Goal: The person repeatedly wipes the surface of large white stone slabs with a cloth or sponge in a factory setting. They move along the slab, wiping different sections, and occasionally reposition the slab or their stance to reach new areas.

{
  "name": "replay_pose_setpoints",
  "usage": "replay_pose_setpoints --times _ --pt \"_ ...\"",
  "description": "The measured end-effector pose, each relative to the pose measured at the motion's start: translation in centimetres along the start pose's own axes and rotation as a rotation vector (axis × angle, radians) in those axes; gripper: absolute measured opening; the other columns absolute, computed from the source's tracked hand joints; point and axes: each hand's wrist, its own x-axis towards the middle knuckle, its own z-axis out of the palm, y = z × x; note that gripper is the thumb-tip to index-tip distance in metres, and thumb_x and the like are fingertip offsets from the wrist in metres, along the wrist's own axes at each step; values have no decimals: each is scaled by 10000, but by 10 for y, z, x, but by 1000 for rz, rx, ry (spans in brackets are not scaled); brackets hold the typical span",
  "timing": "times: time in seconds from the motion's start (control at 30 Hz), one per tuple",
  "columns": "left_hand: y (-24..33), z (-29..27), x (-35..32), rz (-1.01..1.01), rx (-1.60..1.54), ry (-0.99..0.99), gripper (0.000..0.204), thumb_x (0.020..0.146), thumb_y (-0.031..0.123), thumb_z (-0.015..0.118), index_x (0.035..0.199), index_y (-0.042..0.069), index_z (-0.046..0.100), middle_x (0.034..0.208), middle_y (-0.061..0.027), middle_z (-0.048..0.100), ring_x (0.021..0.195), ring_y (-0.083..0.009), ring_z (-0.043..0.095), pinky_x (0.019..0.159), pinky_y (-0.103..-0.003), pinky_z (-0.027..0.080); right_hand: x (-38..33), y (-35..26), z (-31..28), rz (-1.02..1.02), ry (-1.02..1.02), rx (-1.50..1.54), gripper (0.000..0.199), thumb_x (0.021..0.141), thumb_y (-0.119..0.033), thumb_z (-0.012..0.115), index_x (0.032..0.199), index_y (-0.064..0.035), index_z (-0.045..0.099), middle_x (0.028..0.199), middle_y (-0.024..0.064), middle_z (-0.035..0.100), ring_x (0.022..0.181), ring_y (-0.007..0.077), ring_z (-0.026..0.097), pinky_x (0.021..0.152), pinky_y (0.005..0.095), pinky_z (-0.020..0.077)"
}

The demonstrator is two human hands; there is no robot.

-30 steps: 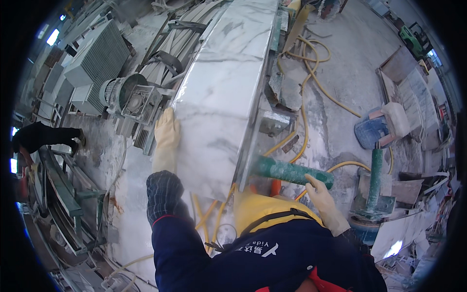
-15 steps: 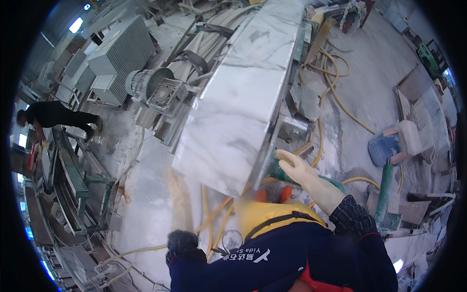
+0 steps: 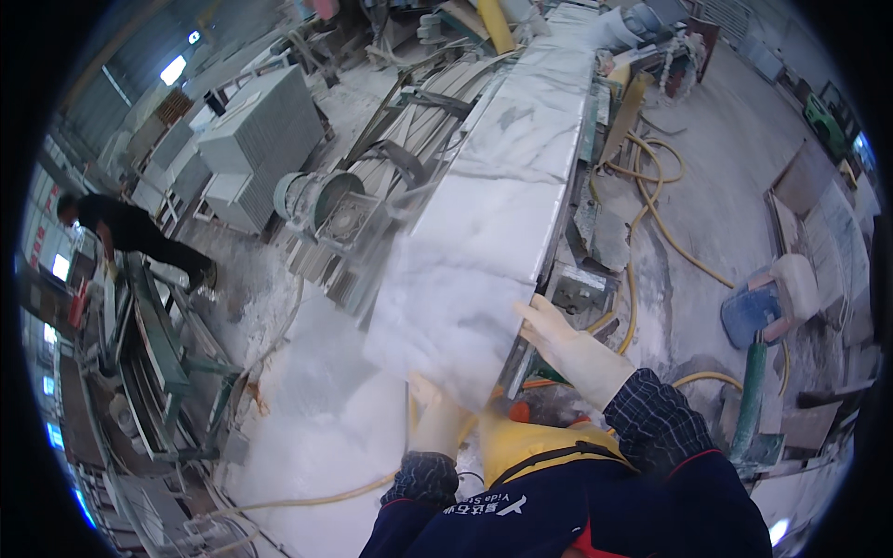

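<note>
White slabs with grey veins, like marble, lie end to end on a long narrow bench. The nearest slab is slightly smeared by motion. My left hand, in a cream rubber glove, meets its near end; blur hides how the fingers sit. My right hand, gloved alike, reaches to the slab's right edge near the close corner. Its fingers are stretched out, with the tips at the edge. Beyond the nearest slab lies another veined slab. A yellow apron covers my front.
An electric motor sits left of the bench. Yellow hoses loop over the floor at right, near a blue container and a green post. Stacked slabs stand at back left. A person in dark clothes bends over a green frame.
My left hand has moved right and in to the slab's near end. The right hand has come to the slab's right edge. The view has shifted, so the bench sits lower and further right.
</note>
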Motion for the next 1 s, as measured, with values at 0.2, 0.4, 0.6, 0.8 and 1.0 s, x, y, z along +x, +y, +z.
replay_pose_setpoints --times 0.2,0.4,0.6,0.8,1.0 --pt "3 28 21 90 217 -221 633 1053 487 472 1522 63 444 1534 -135 484 1355 -304 501 1112 -448 433 -39 -1 31 -5 78 -613 589 915 -369 718 1370 -15 597 1337 186 660 1238 309 627 1039 422 502" --pt "-2 82 14 279 587 -350 622 1046 491 480 1483 48 489 1489 -147 523 1313 -309 534 1079 -452 458 -88 -24 49 -512 -67 -877 452 795 -361 673 1128 -58 705 1031 207 727 1007 408 692 868 494 536" --pt "-13 94 -15 567 840 -250 615 1039 495 489 1443 33 534 1445 -160 563 1271 -315 567 1046 -455 483 -151 -17 -15 -425 -36 -755 413 785 -316 685 1087 -35 683 958 182 721 952 368 698 817 452 532" --pt "-33 100 -80 752 1034 -249 613 1033 500 497 1403 18 578 1400 -173 603 1229 -320 600 1012 -458 507 -249 16 -129 -377 26 -152 449 896 -337 723 1182 5 673 1013 94 726 967 190 699 782 370 567" --pt "-115 117 -246 759 1213 -492 615 1026 504 506 1364 3 623 1355 -185 643 1187 -325 633 979 -461 532 -410 93 -246 -376 473 32 576 943 -377 735 1364 1 627 1259 119 700 1161 196 636 1008 330 495"
